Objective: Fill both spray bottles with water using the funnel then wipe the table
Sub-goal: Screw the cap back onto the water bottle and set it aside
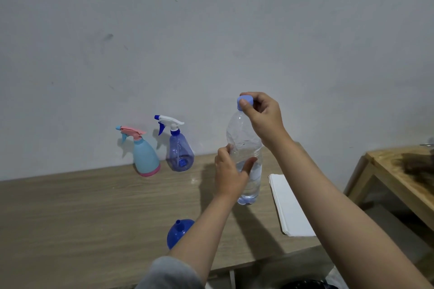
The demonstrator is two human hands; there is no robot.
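Note:
A clear water bottle (244, 138), partly filled, stands upright on the wooden table (94, 206). My left hand (231, 171) wraps around its middle. My right hand (264, 116) pinches its light blue cap (245, 101) at the top. Two spray bottles stand against the wall at the table's back: a light blue one with a pink trigger (144, 155) and a clear blue one with a white trigger (179, 150). A blue funnel (177, 232) lies mouth down near the front edge, partly hidden by my left forearm.
A folded white cloth (290, 206) lies on the table to the right of the water bottle. A second wooden table (399, 171) stands at the far right, across a gap. A grey wall rises right behind the spray bottles.

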